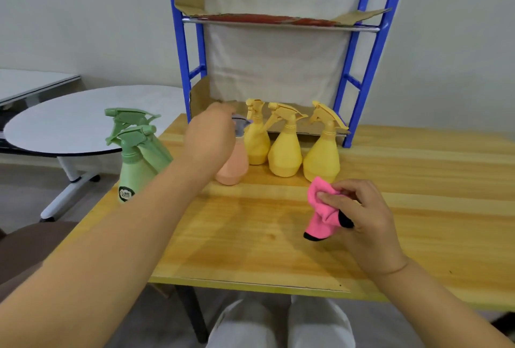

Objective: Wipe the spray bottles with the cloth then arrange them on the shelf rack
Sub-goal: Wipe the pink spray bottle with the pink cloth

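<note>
Bottles stand in a loose group on the wooden table (250, 239), and the peach bottle (233, 167) is the one being taken. It stands upright at the left end of the row, just in front of the rack's lowest level. The left hand (209, 135) covers its neck and sprayer head, fingers curled down and closed around the top. This looks like a grip for lifting it toward the body.

The right hand (362, 216) waits nearer the table edge with the pink cloth (320, 214) bunched up. Thumb and fingertips pinch the folds so that a pad of fabric faces outward, ready to rub.

Three yellow bottles (285, 152) stand to the right of the peach one, close together, nozzles pointing right. Two green bottles (133, 163) sit apart at the table's left corner, probably waiting their turn.

The blue shelf rack (373, 41) rises behind them with cardboard (278, 17) lining its shelves, and no bottle shows on the upper shelf yet. A round table (83, 113) stands off to the left.
</note>
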Motion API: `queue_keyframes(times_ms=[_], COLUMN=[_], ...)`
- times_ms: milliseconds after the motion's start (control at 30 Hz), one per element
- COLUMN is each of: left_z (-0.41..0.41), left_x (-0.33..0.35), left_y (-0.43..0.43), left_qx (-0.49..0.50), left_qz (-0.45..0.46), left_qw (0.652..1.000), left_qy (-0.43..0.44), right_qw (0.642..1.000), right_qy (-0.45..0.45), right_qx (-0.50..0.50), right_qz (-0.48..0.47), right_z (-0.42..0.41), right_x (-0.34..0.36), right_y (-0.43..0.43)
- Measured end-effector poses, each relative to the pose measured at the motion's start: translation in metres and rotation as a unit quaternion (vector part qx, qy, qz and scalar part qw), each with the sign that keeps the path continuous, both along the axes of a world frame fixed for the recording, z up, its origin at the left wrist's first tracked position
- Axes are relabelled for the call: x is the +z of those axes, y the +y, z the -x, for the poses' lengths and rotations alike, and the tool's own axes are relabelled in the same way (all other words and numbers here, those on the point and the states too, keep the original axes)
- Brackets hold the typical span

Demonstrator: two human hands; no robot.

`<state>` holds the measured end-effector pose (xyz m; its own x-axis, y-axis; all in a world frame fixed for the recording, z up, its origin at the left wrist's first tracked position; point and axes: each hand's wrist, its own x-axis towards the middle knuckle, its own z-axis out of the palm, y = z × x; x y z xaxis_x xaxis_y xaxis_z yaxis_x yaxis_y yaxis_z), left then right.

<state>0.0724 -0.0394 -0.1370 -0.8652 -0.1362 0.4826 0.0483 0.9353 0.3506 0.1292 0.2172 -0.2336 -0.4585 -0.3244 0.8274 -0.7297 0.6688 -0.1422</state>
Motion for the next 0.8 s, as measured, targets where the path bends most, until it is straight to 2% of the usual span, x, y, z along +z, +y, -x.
queue_keyframes(times_ms=[167, 267, 500, 667, 800], left_z=[-0.017, -0.023, -0.033, -0.033, -0.031], left_x=[-0.004, -0.008, -0.01, -0.014, -0.015], left_y=[0.023, 0.035, 0.065, 0.072, 0.07], left_qx=[-0.072, -0.115, -0.256, -0.295, -0.308], left_qz=[-0.032, -0.091, -0.229, -0.271, -0.277], left_qw=[0.996, 0.989, 0.939, 0.916, 0.909], left_qy=[0.041, 0.027, -0.002, -0.027, -0.037], right_qw=[1.0, 1.0, 0.999, 0.997, 0.998], right_qy=[-0.003, -0.007, 0.002, 0.013, -0.018], right_qx=[0.011, -0.003, -0.014, -0.044, -0.059], right_qz=[0.025, 0.016, 0.039, 0.06, 0.012], right_z=[0.002, 0.0, -0.002, 0.004, 0.008], right_x=[-0.007, -0.008, -0.002, 0.015, 0.009], right_y=[0.005, 0.008, 0.007, -0.012, -0.025])
